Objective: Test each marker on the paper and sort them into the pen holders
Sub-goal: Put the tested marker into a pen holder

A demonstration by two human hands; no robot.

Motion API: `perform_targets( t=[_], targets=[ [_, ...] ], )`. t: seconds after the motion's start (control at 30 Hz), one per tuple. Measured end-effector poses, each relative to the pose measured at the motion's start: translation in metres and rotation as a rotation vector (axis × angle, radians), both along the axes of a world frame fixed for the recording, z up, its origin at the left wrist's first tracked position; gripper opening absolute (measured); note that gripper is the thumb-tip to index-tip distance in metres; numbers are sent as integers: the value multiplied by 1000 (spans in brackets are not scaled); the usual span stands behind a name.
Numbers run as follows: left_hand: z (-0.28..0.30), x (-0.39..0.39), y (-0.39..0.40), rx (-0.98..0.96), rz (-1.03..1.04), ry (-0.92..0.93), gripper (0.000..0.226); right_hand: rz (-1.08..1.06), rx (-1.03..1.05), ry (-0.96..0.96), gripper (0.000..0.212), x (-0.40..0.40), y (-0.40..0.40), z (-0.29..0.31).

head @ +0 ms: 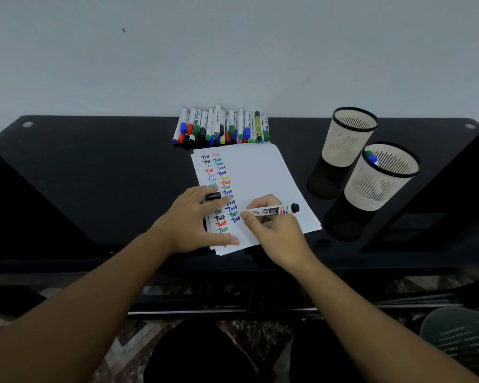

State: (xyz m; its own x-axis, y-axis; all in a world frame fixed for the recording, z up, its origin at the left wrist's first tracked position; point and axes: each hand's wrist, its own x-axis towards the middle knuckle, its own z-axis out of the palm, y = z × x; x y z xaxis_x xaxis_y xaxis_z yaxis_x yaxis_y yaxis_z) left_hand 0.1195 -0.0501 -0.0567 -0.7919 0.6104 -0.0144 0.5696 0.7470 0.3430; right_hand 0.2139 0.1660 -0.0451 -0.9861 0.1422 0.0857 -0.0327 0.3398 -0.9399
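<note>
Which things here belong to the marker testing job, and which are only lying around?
For the job: marker in right hand; black cap in left hand; paper; marker pile; far pen holder; near pen holder.

Just there: green mesh object; patterned floor.

Likely a home room, not an office. Black glass-topped table (94,167) pushed against a plain pale wall (233,51). Patterned carpet (138,338) on the floor underneath. Desk clutter only: a heap of markers (221,127), scribbled paper (255,183), two mesh pen holders (349,134). Woven seat edge (462,335) at lower right.
</note>
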Motion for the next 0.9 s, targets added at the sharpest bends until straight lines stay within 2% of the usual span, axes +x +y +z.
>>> perform_targets(
  t=[0.17, 0.4, 0.67, 0.9],
  targets=[
    [0, 2, 0, 20, 6, 8, 108, 28, 104, -59, 10, 6, 2, 0],
    [4, 5, 2, 24, -7, 30, 119, 66, 238, -76, 25, 8, 2, -3],
    [6, 6, 3, 15, 3, 28, 118, 83, 268, -53, 11, 4, 2, -6],
    [5, 6, 3, 25, 9, 30, 117, 81, 302, -55, 9, 3, 2, -7]
  ],
)
